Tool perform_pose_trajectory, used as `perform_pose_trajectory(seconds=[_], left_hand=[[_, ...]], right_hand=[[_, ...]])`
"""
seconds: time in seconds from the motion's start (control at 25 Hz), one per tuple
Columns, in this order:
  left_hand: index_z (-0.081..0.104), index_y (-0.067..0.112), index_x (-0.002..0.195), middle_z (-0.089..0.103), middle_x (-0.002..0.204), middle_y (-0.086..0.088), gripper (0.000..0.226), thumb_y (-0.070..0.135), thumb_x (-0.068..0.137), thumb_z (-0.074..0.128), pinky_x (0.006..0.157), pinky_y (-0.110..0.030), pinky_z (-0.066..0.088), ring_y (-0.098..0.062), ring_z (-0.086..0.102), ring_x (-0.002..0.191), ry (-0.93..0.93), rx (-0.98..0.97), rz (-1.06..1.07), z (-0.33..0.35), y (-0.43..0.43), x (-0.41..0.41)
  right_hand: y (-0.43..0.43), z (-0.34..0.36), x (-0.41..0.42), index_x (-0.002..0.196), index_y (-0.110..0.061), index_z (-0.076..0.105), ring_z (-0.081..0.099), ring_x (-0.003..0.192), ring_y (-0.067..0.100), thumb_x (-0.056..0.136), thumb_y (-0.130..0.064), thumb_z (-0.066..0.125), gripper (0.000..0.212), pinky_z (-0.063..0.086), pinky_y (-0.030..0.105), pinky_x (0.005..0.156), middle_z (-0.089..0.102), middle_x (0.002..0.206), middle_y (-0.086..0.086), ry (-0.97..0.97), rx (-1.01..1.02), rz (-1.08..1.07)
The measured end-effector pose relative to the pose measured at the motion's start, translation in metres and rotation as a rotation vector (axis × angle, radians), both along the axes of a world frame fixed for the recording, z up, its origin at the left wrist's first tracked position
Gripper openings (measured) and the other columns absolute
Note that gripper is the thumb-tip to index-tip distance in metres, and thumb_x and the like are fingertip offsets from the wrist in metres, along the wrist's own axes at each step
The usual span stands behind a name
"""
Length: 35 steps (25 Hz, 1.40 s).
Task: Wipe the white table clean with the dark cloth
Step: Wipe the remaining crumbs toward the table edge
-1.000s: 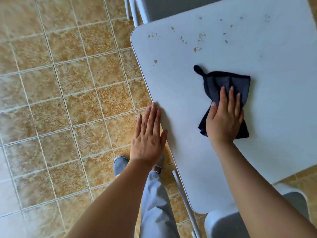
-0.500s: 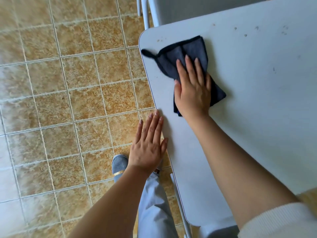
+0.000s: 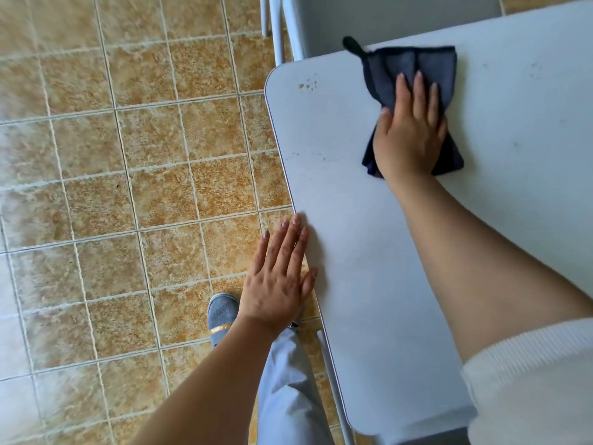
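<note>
The white table fills the right half of the view. A dark blue cloth lies flat near the table's far edge, its hanging loop poking past that edge. My right hand presses flat on the cloth's near half, fingers together and stretched out. My left hand rests at the table's left edge, fingers straight, holding nothing. A few small crumbs sit near the far left corner, to the left of the cloth.
A grey chair stands against the table's far side, its legs at the corner. Tan tiled floor covers the left. My grey trouser leg and slipper are beside the table's left edge.
My right hand slid the cloth from the table's middle to the far left corner, then back right along the far edge. Most crumbs near the far edge are gone. My left hand stayed put.
</note>
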State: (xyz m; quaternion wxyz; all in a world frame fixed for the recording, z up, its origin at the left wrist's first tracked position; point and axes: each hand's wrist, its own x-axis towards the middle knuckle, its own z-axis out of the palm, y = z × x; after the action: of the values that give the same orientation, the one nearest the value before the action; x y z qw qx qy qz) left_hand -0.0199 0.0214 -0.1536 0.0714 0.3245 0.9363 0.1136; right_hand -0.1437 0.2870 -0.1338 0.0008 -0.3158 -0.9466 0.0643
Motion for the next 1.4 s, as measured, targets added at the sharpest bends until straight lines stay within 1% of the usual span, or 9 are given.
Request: perform_pose_trajectory(seconds=[0.2,0.36,0.52,0.8,0.96,1.12,1.2,1.32,1.4], left_hand=[[0.02,0.004,0.152,0.018,0.16,-0.012,0.064,0.04,0.101,0.035,0.117,-0.049,0.026,-0.027,0.02,0.148,0.009,0.011,0.003,0.001,-0.001,0.001],[0.02,0.007,0.153,0.018,0.161,-0.01,0.064,0.042,0.101,0.033,0.118,-0.048,0.023,-0.025,0.018,0.148,-0.002,-0.008,0.025,0.005,0.0,0.002],[0.016,0.01,0.155,0.013,0.162,-0.007,0.063,0.042,0.102,0.031,0.12,-0.044,0.017,-0.021,0.013,0.15,-0.021,-0.033,0.071,0.01,0.002,0.008],[0.037,0.002,0.145,0.032,0.155,-0.015,0.054,0.034,0.101,0.035,0.119,-0.044,0.019,-0.025,0.026,0.146,-0.025,0.047,0.115,0.024,-0.002,0.014],[0.049,0.0,0.136,0.046,0.145,-0.017,0.048,0.031,0.101,0.036,0.118,-0.047,0.021,-0.029,0.035,0.141,0.003,0.132,0.117,0.032,-0.004,0.012],[0.038,0.002,0.145,0.033,0.155,-0.014,0.053,0.031,0.102,0.032,0.12,-0.045,0.015,-0.025,0.025,0.146,0.01,0.117,0.139,0.031,0.007,-0.015],[0.029,0.004,0.15,0.025,0.158,-0.012,0.054,0.031,0.103,0.029,0.121,-0.042,0.01,-0.023,0.019,0.148,0.003,0.119,0.204,0.029,0.019,-0.035],[0.022,0.007,0.153,0.017,0.161,-0.009,0.055,0.032,0.104,0.024,0.123,-0.038,0.004,-0.02,0.012,0.15,-0.011,0.138,0.282,0.028,0.036,-0.069],[0.018,0.01,0.154,0.013,0.162,-0.006,0.056,0.034,0.104,0.021,0.123,-0.036,0.002,-0.018,0.007,0.15,-0.022,0.125,0.262,0.027,0.049,-0.088]], right_hand=[[-0.043,-0.001,-0.035,0.155,-0.03,0.027,0.016,0.153,0.022,0.101,-0.037,0.034,0.055,0.02,0.047,0.12,0.021,0.165,-0.004,-0.02,-0.028,0.312],[-0.07,-0.007,-0.006,0.152,-0.028,0.037,0.027,0.15,0.022,0.099,-0.037,0.035,0.053,0.028,0.048,0.116,0.032,0.161,-0.003,0.035,0.025,0.511],[-0.081,-0.004,0.035,0.151,-0.028,0.038,0.027,0.15,0.021,0.099,-0.035,0.038,0.053,0.03,0.049,0.114,0.034,0.16,-0.003,0.054,0.006,0.594],[-0.09,0.006,0.145,0.153,-0.027,0.035,0.027,0.15,0.021,0.102,-0.031,0.04,0.051,0.03,0.047,0.115,0.032,0.161,-0.003,0.036,0.053,0.578],[-0.07,0.008,0.196,0.151,-0.024,0.04,0.032,0.148,0.024,0.103,-0.03,0.041,0.048,0.038,0.047,0.111,0.035,0.159,0.001,0.033,0.096,0.528],[-0.068,0.0,0.151,0.149,-0.025,0.043,0.037,0.145,0.026,0.1,-0.033,0.044,0.05,0.042,0.049,0.106,0.04,0.157,0.001,0.07,0.098,0.142],[-0.085,-0.002,0.118,0.147,-0.025,0.046,0.038,0.144,0.028,0.096,-0.034,0.046,0.052,0.04,0.051,0.107,0.042,0.156,0.002,0.109,0.044,0.031],[-0.117,-0.005,0.115,0.148,-0.024,0.044,0.037,0.145,0.028,0.097,-0.032,0.047,0.053,0.037,0.052,0.11,0.041,0.157,0.003,0.153,0.052,0.128],[-0.131,0.0,0.149,0.152,-0.025,0.037,0.029,0.149,0.027,0.098,-0.032,0.044,0.054,0.032,0.05,0.114,0.033,0.161,0.002,0.086,0.052,0.271]])
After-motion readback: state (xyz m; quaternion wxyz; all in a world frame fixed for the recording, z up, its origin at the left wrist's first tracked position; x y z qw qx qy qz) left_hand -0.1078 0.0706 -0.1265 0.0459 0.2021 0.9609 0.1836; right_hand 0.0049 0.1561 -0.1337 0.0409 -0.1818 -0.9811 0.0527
